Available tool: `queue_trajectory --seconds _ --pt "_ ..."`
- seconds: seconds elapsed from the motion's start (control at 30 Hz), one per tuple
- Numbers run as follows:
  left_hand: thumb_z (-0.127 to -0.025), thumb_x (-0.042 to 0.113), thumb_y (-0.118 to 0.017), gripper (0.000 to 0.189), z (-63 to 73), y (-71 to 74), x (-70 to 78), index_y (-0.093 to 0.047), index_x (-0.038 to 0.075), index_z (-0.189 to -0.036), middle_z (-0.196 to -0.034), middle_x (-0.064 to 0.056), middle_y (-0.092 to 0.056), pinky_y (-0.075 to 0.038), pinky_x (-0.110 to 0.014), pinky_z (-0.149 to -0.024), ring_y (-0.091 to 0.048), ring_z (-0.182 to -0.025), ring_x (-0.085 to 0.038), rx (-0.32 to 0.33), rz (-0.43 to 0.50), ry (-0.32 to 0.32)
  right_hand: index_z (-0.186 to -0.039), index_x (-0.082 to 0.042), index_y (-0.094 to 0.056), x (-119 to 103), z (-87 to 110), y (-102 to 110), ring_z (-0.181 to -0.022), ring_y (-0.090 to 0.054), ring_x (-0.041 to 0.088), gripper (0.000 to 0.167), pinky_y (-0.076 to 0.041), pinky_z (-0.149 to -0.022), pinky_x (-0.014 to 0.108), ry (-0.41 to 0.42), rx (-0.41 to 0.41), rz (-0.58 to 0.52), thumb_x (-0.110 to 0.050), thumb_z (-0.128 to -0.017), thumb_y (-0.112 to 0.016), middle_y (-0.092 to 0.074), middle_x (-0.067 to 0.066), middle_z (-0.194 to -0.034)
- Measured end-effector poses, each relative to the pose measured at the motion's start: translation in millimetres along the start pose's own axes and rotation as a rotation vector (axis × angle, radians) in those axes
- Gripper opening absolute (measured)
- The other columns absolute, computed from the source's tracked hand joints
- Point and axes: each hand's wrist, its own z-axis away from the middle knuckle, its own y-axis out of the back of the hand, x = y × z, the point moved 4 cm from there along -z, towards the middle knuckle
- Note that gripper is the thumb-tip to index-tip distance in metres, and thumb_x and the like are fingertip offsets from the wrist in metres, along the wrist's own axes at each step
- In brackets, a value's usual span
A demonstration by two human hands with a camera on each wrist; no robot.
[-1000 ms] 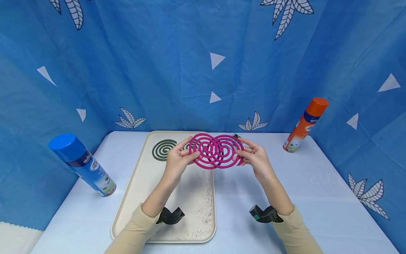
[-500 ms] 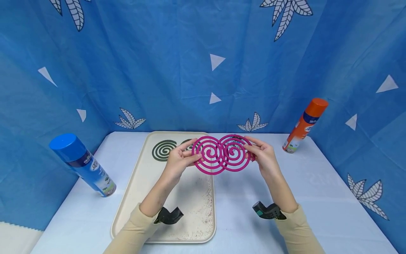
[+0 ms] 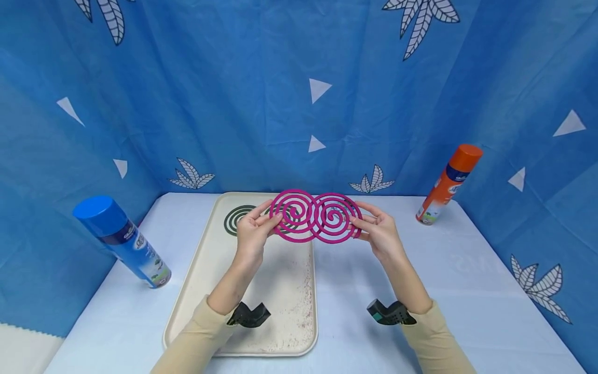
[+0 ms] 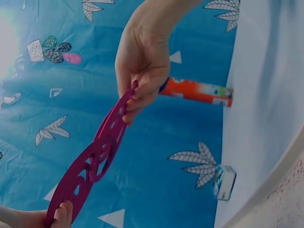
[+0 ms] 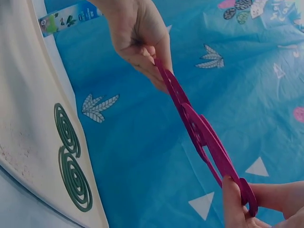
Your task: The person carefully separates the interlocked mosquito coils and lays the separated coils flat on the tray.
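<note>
Two magenta mosquito coils are held up side by side over the tray's right edge in the head view. My left hand (image 3: 252,234) pinches the outer rim of the left coil (image 3: 295,212) between thumb and fingers. On the other side, my right hand (image 3: 380,231) pinches the right coil (image 3: 332,215) by its outer edge. Their inner edges overlap in a narrow strip, the rings crossing each other. Seen nearly edge-on in the right wrist view, the magenta coils (image 5: 216,149) stretch between both hands.
A cream tray (image 3: 261,332) lies on the white table, with two dark green coils (image 5: 76,179) at its far end. A blue spray can (image 3: 135,249) stands left, an orange spray can (image 3: 446,184) at back right. A small box (image 4: 225,183) sits near the blue curtain.
The overlap between the magenta coils has become narrower. Both hands shifted right and then back left, the left hand ending farther left than before. Both keep their pinch.
</note>
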Motion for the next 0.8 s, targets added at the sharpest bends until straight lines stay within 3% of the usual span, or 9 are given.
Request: queue_trajectory --seconds 0.1,0.2,0.33,0.5,0.6,0.8 --pt "-0.087 0.007 -0.068 0.043 -0.9 1.5 1.6 -0.058 0.006 -0.129 -0.097 -0.008 -0.075 -0.058 -0.020 -0.071 -0.071 -0.074 -0.005 0.002 -0.010 -0.007 -0.140 0.000 -0.042 -1.6 2.4 -2.9 -0.077 -0.070 0.004 0.053 -0.058 -0.067 0.021 -0.005 0.022 0.007 -0.009 -0.091 -0.062 -0.072 -0.015 -0.082" --pt "-0.087 0.007 -0.068 0.044 -1.3 1.6 4.3 -0.057 0.005 -0.130 -0.093 -0.006 -0.075 -0.058 -0.021 -0.073 -0.071 -0.075 -0.005 -0.074 -0.069 0.000 -0.140 0.001 -0.041 -6.3 5.4 0.7 -0.078 -0.070 0.004 0.053 -0.057 -0.068 0.020 -0.004 0.003 0.063 -0.011 -0.092 -0.061 -0.071 -0.017 -0.083" --pt "-0.086 0.008 -0.069 0.046 -1.1 1.9 7.2 -0.056 0.004 -0.130 -0.093 -0.005 -0.075 -0.058 -0.022 -0.076 -0.071 -0.078 -0.005 -0.200 -0.160 0.016 -0.141 0.004 -0.039 -12.0 7.0 10.1 -0.078 -0.070 0.003 0.055 -0.057 -0.069 0.020 0.017 -0.081 0.144 -0.012 -0.093 -0.060 -0.070 -0.019 -0.084" --pt "-0.085 0.010 -0.070 0.048 -2.9 4.6 3.4 -0.056 0.005 -0.131 -0.092 -0.003 -0.076 -0.058 -0.023 -0.077 -0.071 -0.080 -0.006 -0.273 -0.220 0.044 -0.141 0.003 -0.038 -5.8 7.6 15.5 -0.079 -0.070 0.006 0.056 -0.058 -0.070 0.023 0.005 -0.168 0.206 -0.012 -0.092 -0.061 -0.070 -0.018 -0.088" --pt "-0.086 0.010 -0.069 0.049 -3.9 8.7 -1.7 -0.055 0.005 -0.132 -0.090 -0.001 -0.076 -0.058 -0.023 -0.077 -0.071 -0.079 -0.005 -0.257 -0.225 0.056 -0.142 0.003 -0.037 1.7 9.2 16.1 -0.080 -0.070 0.006 0.057 -0.059 -0.071 0.024 -0.003 -0.171 0.191 -0.011 -0.092 -0.062 -0.070 -0.017 -0.089" --pt "-0.087 0.009 -0.068 0.047 -3.8 16.9 -10.3 -0.054 0.008 -0.133 -0.088 0.003 -0.075 -0.057 -0.020 -0.077 -0.071 -0.078 -0.004 -0.156 -0.175 0.059 -0.140 0.000 -0.040 18.9 12.7 14.0 -0.079 -0.070 0.004 0.055 -0.059 -0.069 0.023 -0.057 -0.062 0.058 -0.011 -0.091 -0.063 -0.072 -0.015 -0.085"
